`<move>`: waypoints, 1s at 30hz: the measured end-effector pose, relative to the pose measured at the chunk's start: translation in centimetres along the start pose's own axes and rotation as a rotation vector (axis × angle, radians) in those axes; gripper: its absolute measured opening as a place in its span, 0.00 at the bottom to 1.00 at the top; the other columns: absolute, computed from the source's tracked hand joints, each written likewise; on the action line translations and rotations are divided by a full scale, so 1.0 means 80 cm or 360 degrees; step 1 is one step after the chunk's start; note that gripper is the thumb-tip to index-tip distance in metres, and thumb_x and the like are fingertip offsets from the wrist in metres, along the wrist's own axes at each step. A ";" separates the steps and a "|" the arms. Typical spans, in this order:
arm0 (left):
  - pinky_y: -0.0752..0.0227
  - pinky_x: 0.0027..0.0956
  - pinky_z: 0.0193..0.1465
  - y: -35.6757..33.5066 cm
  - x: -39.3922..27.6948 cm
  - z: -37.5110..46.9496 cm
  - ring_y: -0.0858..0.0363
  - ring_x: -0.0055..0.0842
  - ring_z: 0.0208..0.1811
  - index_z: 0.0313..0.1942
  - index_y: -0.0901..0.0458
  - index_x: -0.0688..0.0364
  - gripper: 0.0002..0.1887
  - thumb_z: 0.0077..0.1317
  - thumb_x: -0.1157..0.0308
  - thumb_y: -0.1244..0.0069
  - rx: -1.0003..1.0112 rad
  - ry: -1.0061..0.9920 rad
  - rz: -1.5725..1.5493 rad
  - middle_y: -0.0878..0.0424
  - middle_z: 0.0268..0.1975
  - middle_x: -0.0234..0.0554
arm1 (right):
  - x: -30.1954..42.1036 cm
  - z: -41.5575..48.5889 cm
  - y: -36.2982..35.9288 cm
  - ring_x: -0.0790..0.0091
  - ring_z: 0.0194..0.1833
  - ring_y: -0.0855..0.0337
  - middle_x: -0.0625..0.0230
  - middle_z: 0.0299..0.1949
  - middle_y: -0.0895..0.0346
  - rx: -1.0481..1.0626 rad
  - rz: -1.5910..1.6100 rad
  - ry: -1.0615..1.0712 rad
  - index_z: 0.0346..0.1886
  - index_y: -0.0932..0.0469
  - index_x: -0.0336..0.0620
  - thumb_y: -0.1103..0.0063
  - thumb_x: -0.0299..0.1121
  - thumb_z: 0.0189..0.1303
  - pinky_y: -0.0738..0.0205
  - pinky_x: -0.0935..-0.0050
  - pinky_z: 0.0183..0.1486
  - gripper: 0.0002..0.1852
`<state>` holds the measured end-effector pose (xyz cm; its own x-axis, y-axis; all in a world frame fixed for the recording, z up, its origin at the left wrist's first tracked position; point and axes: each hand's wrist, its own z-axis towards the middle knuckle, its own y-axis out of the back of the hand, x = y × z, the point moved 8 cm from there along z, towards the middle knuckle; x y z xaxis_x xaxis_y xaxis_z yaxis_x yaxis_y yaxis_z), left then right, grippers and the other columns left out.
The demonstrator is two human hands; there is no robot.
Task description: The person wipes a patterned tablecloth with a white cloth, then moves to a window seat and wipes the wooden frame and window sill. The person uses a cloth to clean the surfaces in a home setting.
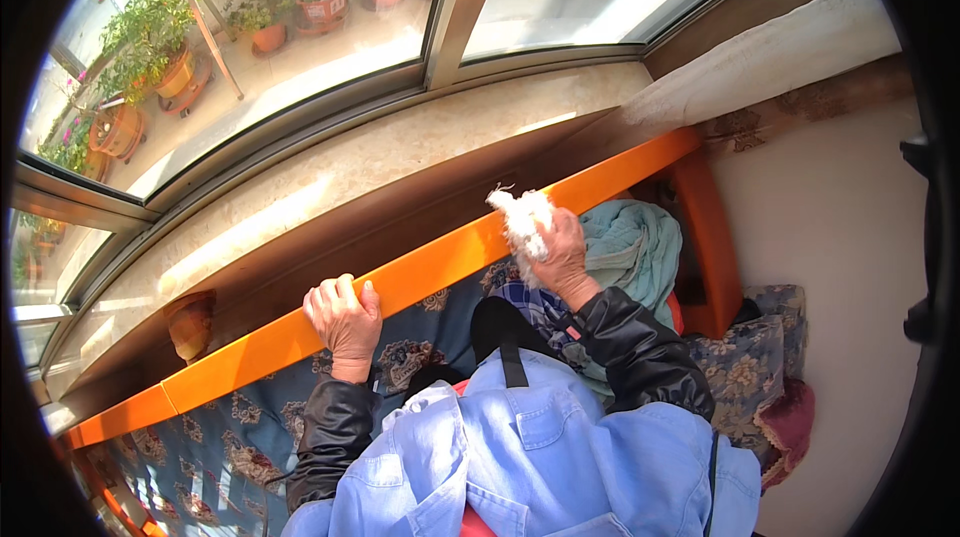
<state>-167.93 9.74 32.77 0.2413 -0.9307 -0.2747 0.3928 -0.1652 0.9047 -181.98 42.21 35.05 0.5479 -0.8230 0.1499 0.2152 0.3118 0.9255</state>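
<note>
A long orange wooden rail [420, 272], the top of a sofa's backrest, runs slantwise before me. My left hand [346, 319] grips this rail left of the middle, its fingers over the far edge and no cloth in it. Farther right, my right hand [559, 252] holds a fluffy white cloth [525, 222] against the rail's top. The cloth is bunched, with loose threads at its upper end. Below the right hand lie a light green towel [637, 252] and a blue checked cloth [529, 302], partly hidden by my arm.
Behind the rail are a marble windowsill [405, 139] and a brown pot-like object [190, 327]. Potted plants [322, 0] stand beyond the window glass. A white curtain [772, 49] hangs at right. Blue floral upholstery [247, 447] covers the seat below, and a patterned cushion [739, 379] lies lower right.
</note>
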 end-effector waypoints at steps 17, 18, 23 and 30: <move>0.33 0.51 0.65 -0.013 -0.010 0.006 0.22 0.47 0.50 0.41 0.17 0.60 0.13 0.65 0.61 0.46 0.0068 0.0088 0.0124 0.19 0.42 0.48 | -0.130 0.287 -0.138 0.50 0.60 0.21 0.61 0.51 0.19 0.0712 0.0113 0.0540 0.55 0.17 0.54 0.24 0.35 0.49 0.27 0.49 0.62 0.25; 0.33 0.51 0.65 -0.016 -0.009 0.006 0.22 0.47 0.50 0.41 0.17 0.61 0.13 0.66 0.61 0.47 0.0097 0.0107 0.0119 0.19 0.42 0.48 | -0.164 0.296 -0.143 0.50 0.59 0.21 0.61 0.52 0.19 0.0691 0.0037 0.0501 0.55 0.17 0.54 0.26 0.34 0.50 0.27 0.49 0.61 0.25; 0.33 0.52 0.63 -0.026 -0.007 0.007 0.22 0.48 0.49 0.40 0.17 0.61 0.14 0.69 0.60 0.52 0.0143 0.0106 0.0151 0.19 0.41 0.48 | -0.356 0.328 -0.145 0.52 0.58 0.19 0.66 0.52 0.19 0.0549 -0.0343 0.0062 0.57 0.18 0.58 0.27 0.35 0.50 0.23 0.50 0.57 0.26; 0.34 0.52 0.61 -0.034 -0.008 0.009 0.23 0.49 0.48 0.40 0.18 0.63 0.16 0.71 0.58 0.56 0.0221 0.0107 0.0198 0.21 0.41 0.51 | -0.611 0.326 -0.122 0.49 0.64 0.22 0.61 0.60 0.20 0.0475 -0.0543 -0.0603 0.62 0.22 0.56 0.31 0.38 0.61 0.23 0.45 0.61 0.24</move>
<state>-169.80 10.55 30.71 0.3408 -0.9237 -0.1751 0.2310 -0.0982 0.9680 -231.95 67.02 27.79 0.1491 -0.9826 -0.1105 0.0618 -0.1022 0.9928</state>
